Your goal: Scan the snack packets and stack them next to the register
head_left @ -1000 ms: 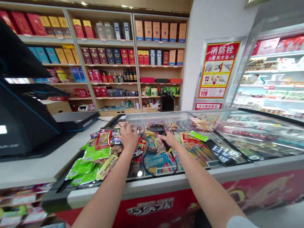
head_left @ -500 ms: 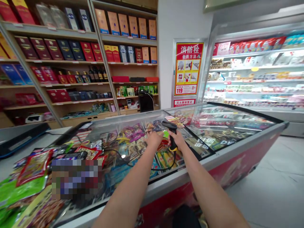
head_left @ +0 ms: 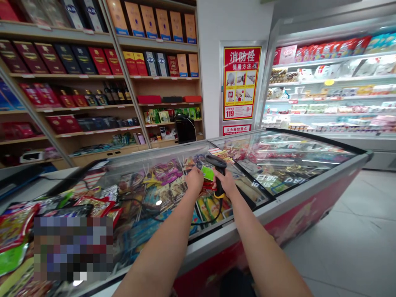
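In the head view, my right hand (head_left: 226,184) is closed around the handle of a black barcode scanner (head_left: 217,161) with a yellow-tipped base. Its cable hangs down and curves left over the glass. Just left of it, my left hand (head_left: 194,180) pinches the edge of a small bright green packet (head_left: 207,173). That packet sits between my two hands, in front of the scanner's handle. Both hands are above the glass-topped chest freezer (head_left: 291,198), where colourful packs of frozen treats (head_left: 170,192) show through the lid.
A pile of snack bags (head_left: 17,227) lies at the left, partly hidden by a pixelated patch. Shelves of boxed bottles (head_left: 83,60) stand behind. A fire hydrant poster (head_left: 242,82) hangs on the wall, and a lit refrigerated display (head_left: 331,99) stands at the right.
The view has turned slightly, so the surroundings sit further left. The green packet shows more between my hands. My right hand still grips the scanner.
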Available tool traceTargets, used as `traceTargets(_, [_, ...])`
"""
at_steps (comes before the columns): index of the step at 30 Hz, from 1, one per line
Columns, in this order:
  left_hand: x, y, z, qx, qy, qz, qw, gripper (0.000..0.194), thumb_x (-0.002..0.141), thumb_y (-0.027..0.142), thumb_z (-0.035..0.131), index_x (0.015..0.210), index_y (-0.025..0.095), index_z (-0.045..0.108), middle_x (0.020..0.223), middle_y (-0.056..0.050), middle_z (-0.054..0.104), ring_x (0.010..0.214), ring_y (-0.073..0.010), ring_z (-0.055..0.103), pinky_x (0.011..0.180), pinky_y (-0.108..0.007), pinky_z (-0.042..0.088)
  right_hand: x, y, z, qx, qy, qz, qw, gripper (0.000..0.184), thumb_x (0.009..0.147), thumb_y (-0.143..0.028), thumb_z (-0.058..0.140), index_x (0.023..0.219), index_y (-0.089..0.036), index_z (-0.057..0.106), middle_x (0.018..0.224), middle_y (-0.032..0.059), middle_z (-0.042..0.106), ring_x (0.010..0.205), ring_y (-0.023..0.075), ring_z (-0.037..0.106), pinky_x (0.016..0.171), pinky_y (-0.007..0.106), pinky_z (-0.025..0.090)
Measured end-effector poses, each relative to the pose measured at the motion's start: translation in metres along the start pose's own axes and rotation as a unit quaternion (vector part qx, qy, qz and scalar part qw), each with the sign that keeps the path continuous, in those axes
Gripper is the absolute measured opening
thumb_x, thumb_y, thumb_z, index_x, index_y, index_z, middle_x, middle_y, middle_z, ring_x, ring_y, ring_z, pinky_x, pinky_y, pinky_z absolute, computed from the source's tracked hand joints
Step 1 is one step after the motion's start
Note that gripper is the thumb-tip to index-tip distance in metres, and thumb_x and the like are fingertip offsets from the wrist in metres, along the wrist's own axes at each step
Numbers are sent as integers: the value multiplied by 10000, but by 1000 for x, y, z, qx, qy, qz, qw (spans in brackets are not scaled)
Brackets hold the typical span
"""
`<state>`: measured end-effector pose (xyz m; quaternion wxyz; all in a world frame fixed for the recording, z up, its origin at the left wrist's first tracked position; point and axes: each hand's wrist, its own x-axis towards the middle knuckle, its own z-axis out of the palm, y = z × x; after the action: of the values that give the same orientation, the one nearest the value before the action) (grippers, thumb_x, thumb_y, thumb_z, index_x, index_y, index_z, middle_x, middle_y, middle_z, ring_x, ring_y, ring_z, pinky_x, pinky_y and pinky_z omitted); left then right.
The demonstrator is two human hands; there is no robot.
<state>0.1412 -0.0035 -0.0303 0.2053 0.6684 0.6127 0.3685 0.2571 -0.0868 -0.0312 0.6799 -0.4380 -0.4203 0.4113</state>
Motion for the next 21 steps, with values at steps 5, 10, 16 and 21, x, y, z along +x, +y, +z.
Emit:
traceTargets(5, [19,-10,-7,-432,80,-129,889,24,833,177,624,823,199,625,772,-48,680,870,-231,704,873,-380,543,-2,1,-2,17,-44,13,999,490,637,-571,784,848,-197,549,503,-71,577,345,118,542,372,247,504])
traceTargets(10, [17,-19,-12,-627,-13,-214,749,284,889,96,497,1106,226,625,698,17,668,598,-136,671,774,-364,584,-4,8,1,2,-121,58,991,487,643,-562,789,858,-191,559,502,-69,584,342,118,540,369,251,514])
traceTargets(16, [13,-25,-8,-678,-36,-204,705,316,896,179,577,1193,283,610,712,38,666,535,-107,614,696,-322,561,-4,13,1,-25,-127,72,989,471,641,-551,784,817,-198,527,482,-72,581,337,108,522,364,244,506])
traceTargets(21, [15,-28,-3,-694,-36,-177,697,364,877,208,626,1224,318,626,780,29,676,591,-109,625,730,-345,553,-7,13,1,-37,-139,82,986,444,658,-538,765,809,-206,513,487,-70,583,340,108,521,366,241,494])
